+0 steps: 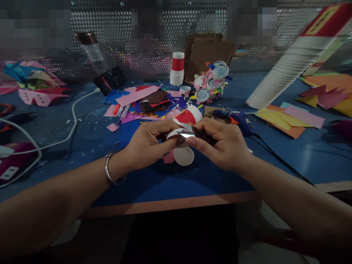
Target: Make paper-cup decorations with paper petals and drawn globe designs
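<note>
Perforated metal screening backs a blue surface (316, 154) littered with paper cuttings, and the upper band of the view is blocked out in coarse squares, so whatever sits there cannot be made out.

Both forearms come in from the bottom corners and meet at the middle. The left hand (145, 145), a metal bangle (109, 169) at its wrist, curls its fingers round a small white paper cup (183, 154) whose round base faces the camera; the fingers hide most of the cup's side. The right hand (220, 145) is pressed in from the other side, thumb and forefinger pinching a shiny silver strip (184, 132) against the cup. A dark piece lies under the right fingers, but what it is cannot be told. The cup is held just above the surface, near its front edge.

Just behind the hands lies a red and white cup (189, 115) on its side, partly hidden by them. Beyond it spread coloured paper scraps (143, 101), a short stack of cups (177, 69) and a pile of round printed discs (210, 82). A long leaning stack of white cups (283, 69) runs out of frame at top right. White cable (73, 121) loops across the left.
</note>
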Available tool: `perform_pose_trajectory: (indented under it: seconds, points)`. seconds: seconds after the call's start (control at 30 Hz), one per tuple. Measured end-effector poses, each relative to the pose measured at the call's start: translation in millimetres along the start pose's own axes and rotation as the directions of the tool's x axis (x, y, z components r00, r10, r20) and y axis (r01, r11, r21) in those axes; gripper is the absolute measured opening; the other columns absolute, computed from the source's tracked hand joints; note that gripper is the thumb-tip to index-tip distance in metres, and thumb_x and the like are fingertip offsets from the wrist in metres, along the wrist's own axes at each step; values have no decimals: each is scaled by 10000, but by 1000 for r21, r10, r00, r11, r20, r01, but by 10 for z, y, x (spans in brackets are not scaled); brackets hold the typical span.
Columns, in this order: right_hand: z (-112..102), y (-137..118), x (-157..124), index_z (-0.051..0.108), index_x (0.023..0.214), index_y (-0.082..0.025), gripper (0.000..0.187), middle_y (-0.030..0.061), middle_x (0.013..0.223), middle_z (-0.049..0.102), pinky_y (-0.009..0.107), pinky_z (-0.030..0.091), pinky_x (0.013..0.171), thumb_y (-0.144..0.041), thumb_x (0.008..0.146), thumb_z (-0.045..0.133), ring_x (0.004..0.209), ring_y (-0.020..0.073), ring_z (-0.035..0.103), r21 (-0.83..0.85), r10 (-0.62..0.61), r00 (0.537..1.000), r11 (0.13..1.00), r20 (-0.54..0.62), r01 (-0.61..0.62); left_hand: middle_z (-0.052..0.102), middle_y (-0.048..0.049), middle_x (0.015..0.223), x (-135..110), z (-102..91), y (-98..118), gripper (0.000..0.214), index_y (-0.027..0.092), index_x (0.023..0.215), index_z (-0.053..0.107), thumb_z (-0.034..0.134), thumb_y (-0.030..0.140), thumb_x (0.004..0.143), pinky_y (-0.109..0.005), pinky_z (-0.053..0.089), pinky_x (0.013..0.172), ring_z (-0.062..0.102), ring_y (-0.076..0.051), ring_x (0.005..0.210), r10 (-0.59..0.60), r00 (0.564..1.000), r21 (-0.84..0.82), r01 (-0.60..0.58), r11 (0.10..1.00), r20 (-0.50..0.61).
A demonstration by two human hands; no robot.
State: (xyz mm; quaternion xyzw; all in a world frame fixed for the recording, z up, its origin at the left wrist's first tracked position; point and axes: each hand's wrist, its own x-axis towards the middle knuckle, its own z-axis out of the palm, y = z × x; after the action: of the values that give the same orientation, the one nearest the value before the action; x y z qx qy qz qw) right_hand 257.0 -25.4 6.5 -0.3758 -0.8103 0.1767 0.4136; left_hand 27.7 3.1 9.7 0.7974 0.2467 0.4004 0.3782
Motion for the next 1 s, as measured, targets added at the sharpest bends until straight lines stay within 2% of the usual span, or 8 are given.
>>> perform_pose_trajectory:
  seconds: [0.2, 0.4, 0.57, 0.73, 0.87, 1.0]
  points:
    - [-16, -51, 9, 620, 841, -211, 374, -34, 668, 540, 287, 320, 544, -527, 1031, 678, 574, 101, 441, -58, -65, 998, 996, -14, 64, 694, -7, 789, -9, -21, 44, 249, 194, 883, 766, 805, 435, 934, -266, 460, 639, 558, -136, 703, -29, 1000, 10, 29, 1000, 9]
    - [-21, -55, 16, 619, 829, -209, 395, -25, 674, 556, 286, 332, 547, -537, 1046, 644, 575, 102, 450, -54, -54, 999, 997, -2, 54, 619, 3, 722, 9, -48, 48, 239, 192, 784, 704, 780, 370, 923, -272, 419, 597, 507, -131, 654, -41, 999, 56, 41, 998, 13]
    - [-9, -25, 10, 617, 815, -202, 398, -38, 650, 537, 274, 324, 534, -522, 1049, 651, 555, 89, 434, -70, -68, 997, 995, -21, 67, 645, -1, 751, 23, -40, 33, 194, 181, 858, 745, 806, 358, 910, -253, 428, 588, 531, -125, 666, -52, 998, -9, 52, 999, 25]
    - [-4, 6, 12, 628, 824, -204, 393, -44, 639, 535, 269, 331, 527, -523, 1050, 659, 555, 89, 435, -48, -63, 997, 997, -33, 61, 604, 11, 737, 35, -30, 31, 182, 158, 825, 724, 790, 298, 919, -220, 411, 561, 505, -98, 641, -66, 998, -28, 67, 997, 20]
    - [-4, 10, 16, 625, 809, -204, 405, -45, 643, 538, 276, 336, 540, -533, 1040, 680, 565, 89, 438, -31, -60, 997, 998, -44, 58, 563, 11, 711, 50, -32, 36, 283, 163, 756, 677, 784, 359, 930, -219, 378, 528, 479, -99, 625, -75, 997, -37, 77, 996, 30]
    - [1, -4, 20, 628, 779, -211, 447, -40, 627, 518, 296, 318, 532, -580, 1028, 674, 560, 100, 430, -6, -31, 998, 1000, -46, 30, 577, 15, 712, 53, -35, 30, 293, 170, 767, 693, 804, 397, 916, -229, 387, 542, 487, -100, 628, -80, 997, -24, 80, 997, 3]
